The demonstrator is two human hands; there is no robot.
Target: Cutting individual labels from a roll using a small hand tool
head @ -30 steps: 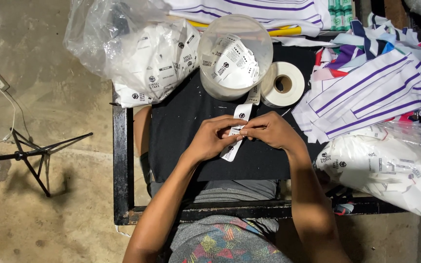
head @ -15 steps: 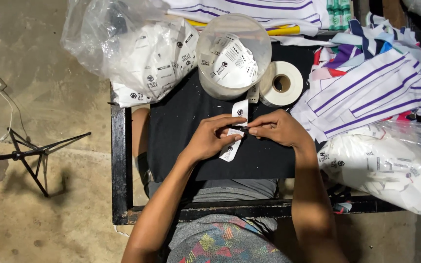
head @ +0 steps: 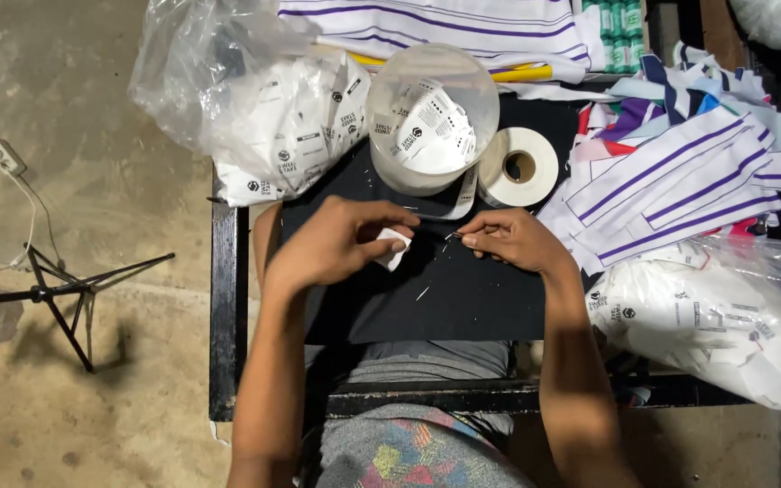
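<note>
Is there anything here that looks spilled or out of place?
Yes. A few thin white slivers lie loose on the black cloth below the hands, and striped fabric pieces at the right lie in an uneven heap.

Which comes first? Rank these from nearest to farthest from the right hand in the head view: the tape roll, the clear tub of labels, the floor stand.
1. Tape roll: just beyond the right hand, on the black cloth.
2. Clear tub of labels: farther back, left of the roll.
3. Floor stand: far off to the left, down on the concrete floor.
</note>
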